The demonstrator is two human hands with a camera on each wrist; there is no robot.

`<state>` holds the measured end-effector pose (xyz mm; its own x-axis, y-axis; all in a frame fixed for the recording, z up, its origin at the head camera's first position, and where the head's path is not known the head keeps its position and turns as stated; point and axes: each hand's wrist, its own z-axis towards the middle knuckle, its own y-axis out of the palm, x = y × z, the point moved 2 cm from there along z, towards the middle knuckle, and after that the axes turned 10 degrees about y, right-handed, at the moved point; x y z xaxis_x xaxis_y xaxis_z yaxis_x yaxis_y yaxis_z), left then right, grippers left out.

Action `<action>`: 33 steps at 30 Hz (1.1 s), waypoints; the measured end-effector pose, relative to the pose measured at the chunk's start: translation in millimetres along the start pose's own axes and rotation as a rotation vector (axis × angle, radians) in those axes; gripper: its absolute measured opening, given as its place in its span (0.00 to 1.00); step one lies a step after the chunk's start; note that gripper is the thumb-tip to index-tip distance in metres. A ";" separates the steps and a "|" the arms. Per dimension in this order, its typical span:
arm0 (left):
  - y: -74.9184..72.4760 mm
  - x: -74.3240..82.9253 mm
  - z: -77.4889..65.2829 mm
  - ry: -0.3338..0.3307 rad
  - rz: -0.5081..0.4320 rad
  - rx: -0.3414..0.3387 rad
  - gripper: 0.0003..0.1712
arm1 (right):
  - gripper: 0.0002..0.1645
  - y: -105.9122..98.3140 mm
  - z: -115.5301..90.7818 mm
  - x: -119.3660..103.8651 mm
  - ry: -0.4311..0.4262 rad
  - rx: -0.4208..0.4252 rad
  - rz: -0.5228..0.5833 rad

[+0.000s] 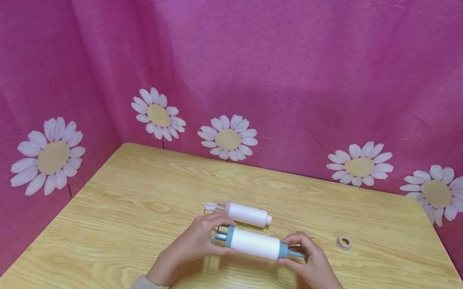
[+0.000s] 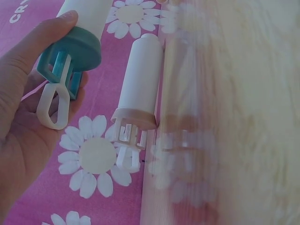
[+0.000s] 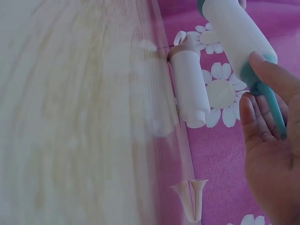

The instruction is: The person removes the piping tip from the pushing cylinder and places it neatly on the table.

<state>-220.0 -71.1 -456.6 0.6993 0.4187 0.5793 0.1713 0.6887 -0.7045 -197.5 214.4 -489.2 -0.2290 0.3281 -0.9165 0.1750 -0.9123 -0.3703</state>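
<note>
Between both hands, level above the wooden table point(image 1: 151, 177), is a syringe-like white-and-teal tube point(image 1: 255, 244). My left hand point(image 1: 199, 234) grips its left end, thumb over the teal collar point(image 2: 84, 49). A white pull loop point(image 2: 54, 107) sticks out of that end. At the other end my right hand point(image 1: 306, 258) pinches the teal cap, and a thin teal stem point(image 3: 274, 110) runs out past the fingers over the palm. Just behind lies a similar white tube point(image 1: 247, 214) with a beige collar point(image 2: 135, 118) and white loop; its right end is a short bare neck.
A beige ring point(image 1: 344, 243) is on the table to the right. Behind my right hand a slim beige piece point(image 1: 307, 234) is partly hidden; it looks flared in the right wrist view. Pink cloth point(image 1: 295, 73) printed with daisies stands around the table's back and sides.
</note>
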 end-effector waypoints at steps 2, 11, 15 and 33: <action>-0.1 -0.3 -0.6 0.000 0.003 0.003 0.31 | 0.23 0.1 -0.2 -0.1 0.022 -0.009 0.008; -0.1 -2.6 -1.7 0.020 0.004 0.004 0.32 | 0.18 -3.8 4.7 -0.2 0.237 0.003 0.010; 1.2 -3.2 -1.5 0.041 0.015 0.013 0.32 | 0.25 -4.7 7.5 0.3 0.331 -0.009 -0.003; -1.8 -4.0 -2.4 0.031 0.002 0.026 0.31 | 0.17 0.1 4.9 0.5 0.183 -0.007 0.022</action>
<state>-221.5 -75.4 -458.7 0.7211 0.4018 0.5645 0.1518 0.7032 -0.6946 -202.2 213.3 -489.0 -0.0472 0.3480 -0.9363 0.1849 -0.9181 -0.3506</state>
